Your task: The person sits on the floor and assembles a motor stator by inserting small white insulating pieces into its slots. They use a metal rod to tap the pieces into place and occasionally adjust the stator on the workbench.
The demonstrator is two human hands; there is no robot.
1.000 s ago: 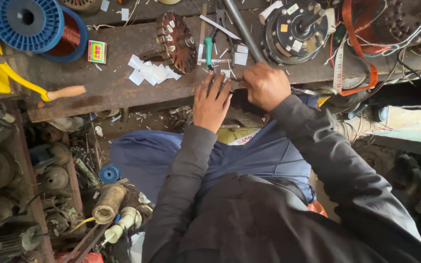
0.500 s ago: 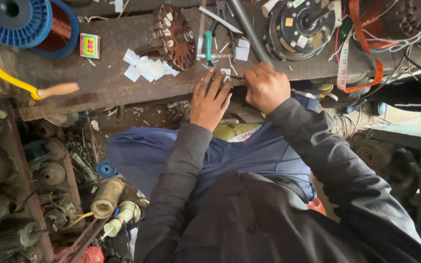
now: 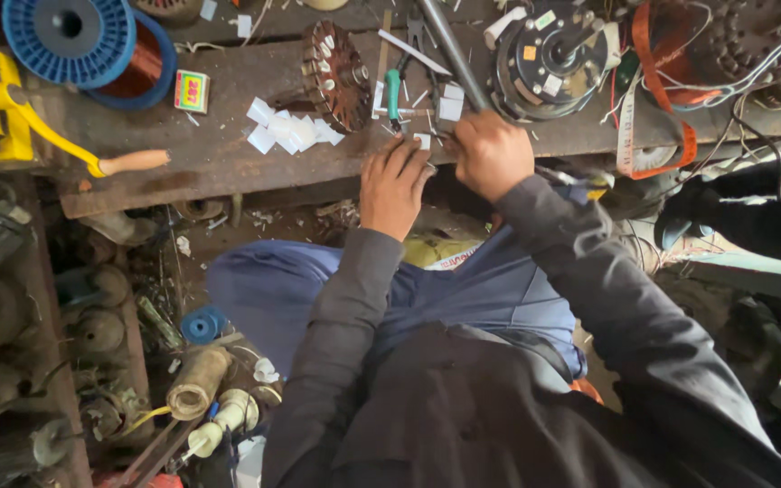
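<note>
The grey metal rod (image 3: 449, 50) is gripped in the closed right hand (image 3: 492, 155) at the workbench (image 3: 228, 163) edge. The left hand (image 3: 393, 185) is laid flat beside it, holding nothing; paper scraps (image 3: 291, 134) are crowded close.

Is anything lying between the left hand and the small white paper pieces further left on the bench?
Nothing visible does. The left hand rests at the bench edge; bare wood lies between it and the white paper pieces. The wound motor core sits farther back.

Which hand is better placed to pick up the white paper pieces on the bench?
Left hand: it lies flat and free, nearer the paper pieces. The right hand is closed in a fist, farther away.
</note>
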